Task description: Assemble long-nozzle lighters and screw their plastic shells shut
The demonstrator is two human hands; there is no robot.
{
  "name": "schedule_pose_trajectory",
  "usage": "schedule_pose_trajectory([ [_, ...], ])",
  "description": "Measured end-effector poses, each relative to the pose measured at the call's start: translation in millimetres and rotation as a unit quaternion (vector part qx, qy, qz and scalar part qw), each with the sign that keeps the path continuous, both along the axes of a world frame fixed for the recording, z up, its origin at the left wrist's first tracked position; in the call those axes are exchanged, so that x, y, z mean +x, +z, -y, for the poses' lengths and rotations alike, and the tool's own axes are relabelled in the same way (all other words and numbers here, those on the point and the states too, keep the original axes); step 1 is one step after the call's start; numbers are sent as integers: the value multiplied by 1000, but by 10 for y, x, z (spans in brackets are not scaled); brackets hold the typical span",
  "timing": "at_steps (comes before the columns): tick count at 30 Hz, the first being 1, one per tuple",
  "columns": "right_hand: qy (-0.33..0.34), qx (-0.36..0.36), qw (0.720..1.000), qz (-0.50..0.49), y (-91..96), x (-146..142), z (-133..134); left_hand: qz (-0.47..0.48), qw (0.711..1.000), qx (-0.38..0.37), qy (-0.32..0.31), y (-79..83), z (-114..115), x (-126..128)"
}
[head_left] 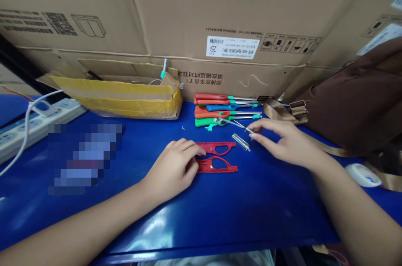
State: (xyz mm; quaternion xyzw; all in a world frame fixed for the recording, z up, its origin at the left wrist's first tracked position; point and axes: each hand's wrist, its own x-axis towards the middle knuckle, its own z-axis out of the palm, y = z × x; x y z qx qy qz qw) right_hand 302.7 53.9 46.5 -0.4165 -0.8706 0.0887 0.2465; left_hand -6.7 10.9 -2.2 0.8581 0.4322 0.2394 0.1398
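My left hand (177, 163) has its fingers curled over the left ends of two red plastic lighter shell halves, an upper one (210, 147) and a lower one (224, 169). Both lie on the blue table with their inner sides up, and my palm covers part of them. Between thumb and fingers of my right hand (279, 142) is a thin metal lighter rod (234, 122), held above the table and pointing left. Just below it lies a loose silvery metal tube (240, 142). Behind sit several assembled utility lighters (213, 112) in red, orange, blue and green.
A cardboard box with yellow tape (125, 102) stands at the back left. Beside it are a white power strip (37, 121) and a blurred-out object (84, 159). A brown bag (354, 90) and a white mouse-like device (363, 174) are at the right. Large cartons (169, 19) wall the back.
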Motion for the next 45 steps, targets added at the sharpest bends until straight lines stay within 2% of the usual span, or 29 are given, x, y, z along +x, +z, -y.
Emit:
schedule_pose_trajectory([
  [4, 52, -50, 997, -36, -11, -161, 144, 68, 998, -6, 16, 10, 13, 23],
  [8, 78, -88, 993, -30, -44, -230, 176, 92, 995, -2, 25, 3, 6, 26],
  [14, 76, -153, 985, 12, -87, -246, 175, 105, 994, 29, -3, -38, -19, 24],
  [17, 77, -172, 982, 18, -91, -238, 174, 104, 994, 29, -18, -38, -19, 24],
  [22, 60, -245, 968, 9, -76, -227, 181, 98, 994, 18, -33, -4, 6, 26],
  [29, 107, -237, 965, 30, -60, -228, 201, 134, 989, 47, -32, 40, 21, 42],
  [33, 126, -257, 956, 59, -55, -255, 191, 127, 991, 40, -26, 25, 22, 46],
  [41, 104, -253, 961, 40, -54, -282, 202, 133, 991, 26, 0, -6, 36, 47],
  [45, 108, -210, 971, 21, -54, -279, 200, 132, 991, 22, -3, 6, 37, 47],
])
